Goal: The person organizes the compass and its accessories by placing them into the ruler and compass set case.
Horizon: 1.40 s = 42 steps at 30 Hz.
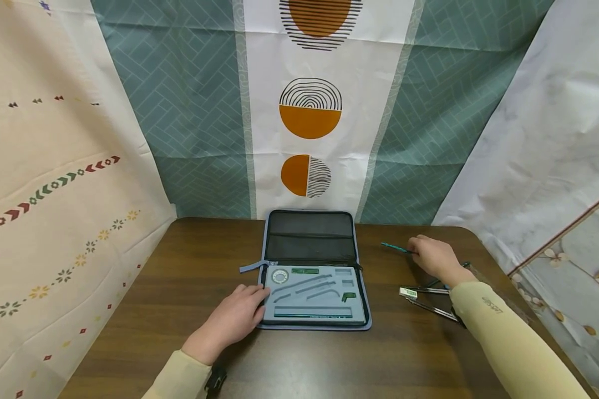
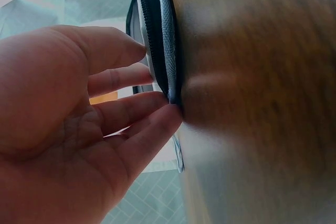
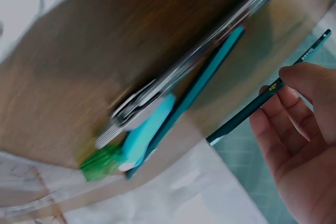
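An unzipped pencil-style case (image 1: 311, 239) with blue edging lies open on the table. Its grey moulded tray (image 1: 299, 310) has several shaped recesses, a round white dial (image 1: 279, 276) and a small green piece (image 1: 348, 296). My left hand (image 1: 237, 316) touches the case's left edge with its fingertips; in the left wrist view the fingers meet the zipped rim (image 2: 168, 40). Right of the case, my right hand (image 1: 434, 257) pinches a dark green pencil (image 3: 247, 109) between thumb and fingers, above the table.
Near my right forearm lie a small green-and-white block (image 1: 408, 292) and metal compass-like tools (image 1: 431, 309). The right wrist view also shows another teal pencil (image 3: 210, 72) and a light-blue piece (image 3: 149, 129). Patterned cloth (image 1: 204, 111) hangs behind the wooden table (image 1: 194, 266).
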Motion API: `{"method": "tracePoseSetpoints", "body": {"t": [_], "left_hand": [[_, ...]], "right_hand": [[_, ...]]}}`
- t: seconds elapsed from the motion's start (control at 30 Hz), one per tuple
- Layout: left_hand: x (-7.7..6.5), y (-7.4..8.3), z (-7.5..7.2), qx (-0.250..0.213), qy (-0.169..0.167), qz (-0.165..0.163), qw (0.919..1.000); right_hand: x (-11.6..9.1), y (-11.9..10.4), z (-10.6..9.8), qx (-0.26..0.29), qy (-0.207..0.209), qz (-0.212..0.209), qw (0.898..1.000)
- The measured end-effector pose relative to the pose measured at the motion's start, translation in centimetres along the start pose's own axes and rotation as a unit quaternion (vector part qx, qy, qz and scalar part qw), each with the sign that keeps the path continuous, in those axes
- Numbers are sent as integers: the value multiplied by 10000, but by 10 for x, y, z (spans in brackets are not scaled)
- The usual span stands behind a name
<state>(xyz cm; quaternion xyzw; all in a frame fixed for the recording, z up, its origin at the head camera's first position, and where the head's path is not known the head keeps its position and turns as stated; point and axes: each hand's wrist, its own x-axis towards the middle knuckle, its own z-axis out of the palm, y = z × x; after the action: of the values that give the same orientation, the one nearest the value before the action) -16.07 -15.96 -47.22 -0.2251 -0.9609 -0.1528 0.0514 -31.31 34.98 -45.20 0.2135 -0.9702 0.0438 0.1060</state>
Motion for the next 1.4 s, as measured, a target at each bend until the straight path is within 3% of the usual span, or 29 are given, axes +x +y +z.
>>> {"method": "tracePoseSetpoints", "body": {"t": [0.4,0.83,1.17,1.4], "left_hand": [[1,0,1,29,-32,-29,10000],[0,0,0,29,-41,-61,10000],[0,0,1,41,-72,-79,9999],[0,0,1,48,-51,-40,10000]], "right_hand": [[3,-51,-3,78,423,-605,9972],[-4,-112,-2,461,851,-986,9904],[-15,-150,4,672,746,-1202,9877],[-17,-174,1,730,664,-1705,9804]]}}
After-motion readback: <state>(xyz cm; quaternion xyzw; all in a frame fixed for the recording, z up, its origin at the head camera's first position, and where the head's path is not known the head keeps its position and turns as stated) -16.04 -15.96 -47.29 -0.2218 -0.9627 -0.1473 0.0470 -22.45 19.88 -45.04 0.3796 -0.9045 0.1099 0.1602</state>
